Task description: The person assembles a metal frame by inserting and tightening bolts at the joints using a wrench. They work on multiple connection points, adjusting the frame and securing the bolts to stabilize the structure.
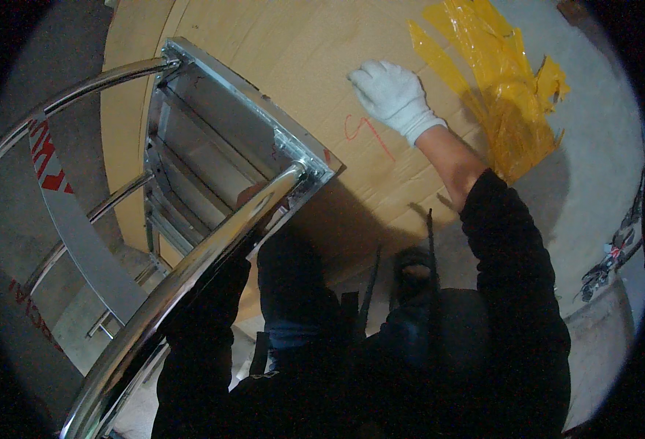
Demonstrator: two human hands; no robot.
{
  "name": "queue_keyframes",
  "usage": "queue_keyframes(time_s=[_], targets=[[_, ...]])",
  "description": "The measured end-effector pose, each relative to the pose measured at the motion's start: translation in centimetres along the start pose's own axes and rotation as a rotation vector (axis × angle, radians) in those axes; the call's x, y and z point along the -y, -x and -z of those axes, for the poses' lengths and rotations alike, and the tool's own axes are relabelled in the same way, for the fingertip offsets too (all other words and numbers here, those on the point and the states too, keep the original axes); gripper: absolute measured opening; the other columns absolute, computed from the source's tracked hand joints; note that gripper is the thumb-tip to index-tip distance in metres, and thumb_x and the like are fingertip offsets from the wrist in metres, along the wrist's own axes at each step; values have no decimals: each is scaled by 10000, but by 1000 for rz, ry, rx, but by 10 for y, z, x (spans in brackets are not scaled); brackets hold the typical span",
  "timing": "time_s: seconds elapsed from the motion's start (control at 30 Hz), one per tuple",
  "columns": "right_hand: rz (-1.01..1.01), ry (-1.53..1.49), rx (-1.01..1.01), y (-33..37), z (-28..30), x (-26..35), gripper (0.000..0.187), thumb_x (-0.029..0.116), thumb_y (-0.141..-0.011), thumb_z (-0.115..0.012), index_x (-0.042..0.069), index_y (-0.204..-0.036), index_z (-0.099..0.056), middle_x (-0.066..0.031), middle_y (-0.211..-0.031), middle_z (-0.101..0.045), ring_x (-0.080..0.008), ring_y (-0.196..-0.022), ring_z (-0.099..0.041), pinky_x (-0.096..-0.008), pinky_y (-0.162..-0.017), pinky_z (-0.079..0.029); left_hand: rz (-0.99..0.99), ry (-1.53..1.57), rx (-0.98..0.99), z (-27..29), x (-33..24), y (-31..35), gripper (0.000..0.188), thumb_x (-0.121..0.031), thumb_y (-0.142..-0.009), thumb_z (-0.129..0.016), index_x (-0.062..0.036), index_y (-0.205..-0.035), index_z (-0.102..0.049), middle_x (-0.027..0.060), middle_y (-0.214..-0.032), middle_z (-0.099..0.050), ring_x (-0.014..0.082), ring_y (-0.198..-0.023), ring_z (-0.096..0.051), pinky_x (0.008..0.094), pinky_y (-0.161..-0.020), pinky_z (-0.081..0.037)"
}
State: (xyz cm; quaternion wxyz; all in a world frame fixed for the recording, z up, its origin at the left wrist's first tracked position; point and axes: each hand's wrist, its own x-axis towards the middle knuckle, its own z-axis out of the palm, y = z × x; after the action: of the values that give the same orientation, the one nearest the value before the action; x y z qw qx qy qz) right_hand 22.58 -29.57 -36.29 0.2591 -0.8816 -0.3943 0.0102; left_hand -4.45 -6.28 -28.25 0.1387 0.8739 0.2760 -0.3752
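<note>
On the left stands a metal frame [245,95] with bent, shiny tubes and a rectangular end with crossbars. A grey strip [81,219] with red marks spans its tubes. My left hand [249,194] is mostly hidden behind the thick front tube. The bit of it that shows is wrapped at the frame's near side. Reaching out ahead, my right hand [392,99], in a white glove, rests low over a brown cardboard sheet [286,66]. Its fingers are curled in, and whatever they may hold is hidden. A red handwritten mark lies just below the glove.
Crumpled yellow tape or film [509,88] spreads over the sheet's right edge. Grey floor [593,110] lies beyond it. A dark tangled scrap [611,252] is at the far right. My legs and a dark shoe [414,267] are close below the sheet.
</note>
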Motion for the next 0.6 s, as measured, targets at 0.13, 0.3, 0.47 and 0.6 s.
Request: queue_keyframes(time_s=[0.13, 0.3, 0.47, 0.6], targets=[[-7, -28, -4, 0, 2, 0, 147, 223, -799, -563, 159, -926, -598, -55, -839, -551, -245, -771, -578, -363, -632, -492, -6, -14, 0, 2, -1, -1, 395, -357, -916, -488, -97, -1214, -482, 152, -1220, -484, 293, -1122, -466, 414, -940, -391], [9, -30, -44, 2, -5, -2, 142, 218, -801, -562, 156, -925, -595, -54, -834, -548, -247, -772, -578, -367, -628, -491, -10, -26, 4, 4, -2, -2, 386, -351, -917, -489, -95, -1206, -487, 152, -1209, -492, 292, -1112, -475, 413, -932, -401], [7, -19, -31, 1, -2, -1, 140, 207, -796, -563, 162, -926, -589, -52, -836, -545, -245, -765, -580, -367, -628, -491, -15, -38, 6, 3, -2, -2, 377, -345, -917, -490, -93, -1198, -491, 151, -1198, -500, 291, -1102, -484, 412, -923, -410], [17, -27, -90, 1, -3, -1, 80, 197, -767, -562, 155, -835, -567, -54, -795, -552, -243, -743, -593, -373, -580, -505, -20, -50, 5, 4, -3, -3, 370, -341, -918, -491, -91, -1192, -495, 150, -1189, -507, 291, -1093, -491, 411, -916, -417]])
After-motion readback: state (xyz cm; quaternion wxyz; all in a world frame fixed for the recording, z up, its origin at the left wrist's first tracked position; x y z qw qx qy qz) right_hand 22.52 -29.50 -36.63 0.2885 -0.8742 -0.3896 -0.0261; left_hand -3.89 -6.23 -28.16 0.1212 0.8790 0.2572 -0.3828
